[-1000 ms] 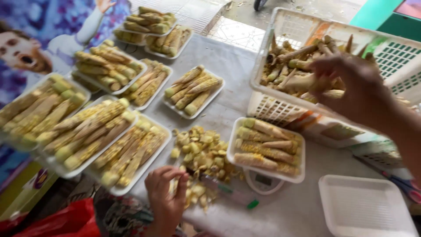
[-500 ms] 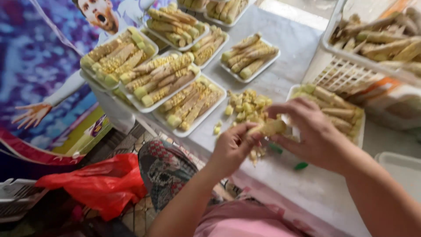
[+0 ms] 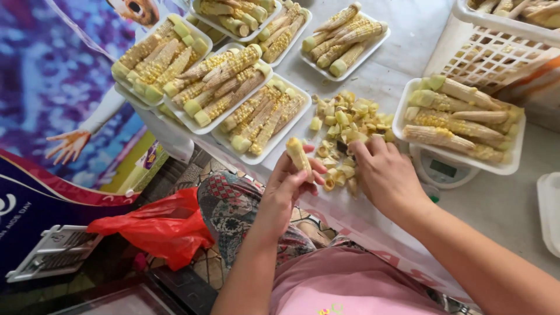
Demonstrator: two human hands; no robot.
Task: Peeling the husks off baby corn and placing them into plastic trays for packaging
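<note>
My left hand (image 3: 287, 185) holds a small peeled corn cob (image 3: 297, 153) upright near the table's front edge. My right hand (image 3: 384, 175) rests palm down on a pile of cut corn ends (image 3: 347, 125), fingers spread over the pieces. Whether it holds anything is hidden under the palm. A white tray of corn cobs (image 3: 461, 116) sits on a small digital scale (image 3: 440, 170) just right of that hand. Another tray of cobs (image 3: 265, 116) lies just left of the pile.
Several more white trays of corn (image 3: 219, 79) fill the table's left and back. A white plastic basket (image 3: 496, 49) with unpeeled cobs stands at the back right. An empty white tray (image 3: 549, 210) is at the right edge. A red plastic bag (image 3: 157, 224) lies on the floor.
My right hand left the basket, met my left hand at the pile, then dropped onto the cut ends. My left hand now holds a cob alone. The view shifted left.
</note>
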